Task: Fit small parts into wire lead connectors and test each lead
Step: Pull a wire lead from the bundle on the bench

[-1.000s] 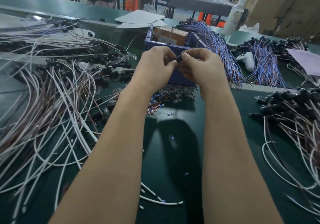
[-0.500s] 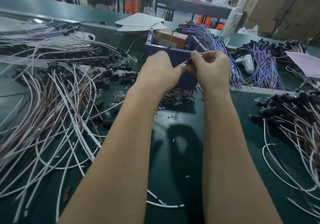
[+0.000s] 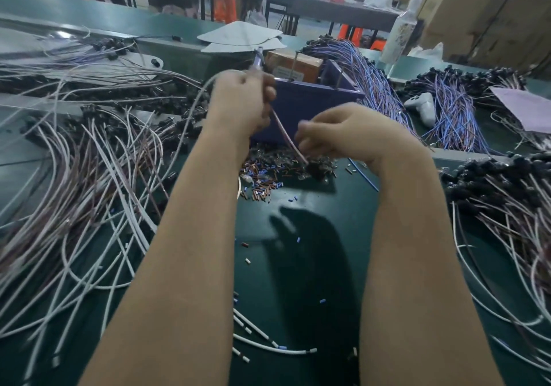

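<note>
Motion blur smears the left hand, the right hand and the lead running from the left fist. Whether the right fingertips pinch it cannot be told. Its lower end is a dark smudge. The wire pile runs off the left edge.

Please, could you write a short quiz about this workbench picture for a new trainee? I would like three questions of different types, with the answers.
1. True or false: the left hand grips a wire.
2. Where does the pile of small parts lie? A) on the table, on the near side of the blue box; B) inside the blue box; C) in the left hand.
3. Fill in: the black connector at the wire's end is nearest the ___ hand.
Key: 1 true; 2 A; 3 right. The right hand pinches the wire just above it.
</note>
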The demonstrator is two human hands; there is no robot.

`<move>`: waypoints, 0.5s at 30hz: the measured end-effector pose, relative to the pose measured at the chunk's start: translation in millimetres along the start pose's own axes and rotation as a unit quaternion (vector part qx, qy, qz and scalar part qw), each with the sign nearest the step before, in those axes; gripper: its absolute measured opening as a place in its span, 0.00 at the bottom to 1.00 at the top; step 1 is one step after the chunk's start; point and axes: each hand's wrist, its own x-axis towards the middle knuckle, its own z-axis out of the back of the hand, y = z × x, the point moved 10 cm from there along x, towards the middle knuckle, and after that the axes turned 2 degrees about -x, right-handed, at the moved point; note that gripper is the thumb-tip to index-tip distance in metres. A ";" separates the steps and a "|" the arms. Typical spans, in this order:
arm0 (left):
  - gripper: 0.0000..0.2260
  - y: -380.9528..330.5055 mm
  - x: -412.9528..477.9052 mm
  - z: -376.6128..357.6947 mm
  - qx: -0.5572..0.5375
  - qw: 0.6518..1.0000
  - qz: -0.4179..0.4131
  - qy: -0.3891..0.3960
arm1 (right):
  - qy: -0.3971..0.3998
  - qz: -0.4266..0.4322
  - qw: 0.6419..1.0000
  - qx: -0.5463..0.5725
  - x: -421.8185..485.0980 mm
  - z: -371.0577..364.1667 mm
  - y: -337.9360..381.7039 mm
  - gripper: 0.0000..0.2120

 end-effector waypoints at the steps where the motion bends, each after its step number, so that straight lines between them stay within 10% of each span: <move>1: 0.15 2.6 -1.9 -12.6 0.071 0.996 0.007 0.056 | -0.036 0.016 0.999 0.035 1.6 5.4 6.8 0.12; 5: 0.14 17.0 -7.7 -41.5 0.322 0.930 0.006 0.177 | -0.131 0.045 0.981 0.138 7.7 20.7 15.7 0.14; 15: 0.16 36.2 -23.7 -55.7 0.481 0.821 0.025 0.306 | -0.149 0.001 0.961 0.232 15.0 16.6 -12.0 0.11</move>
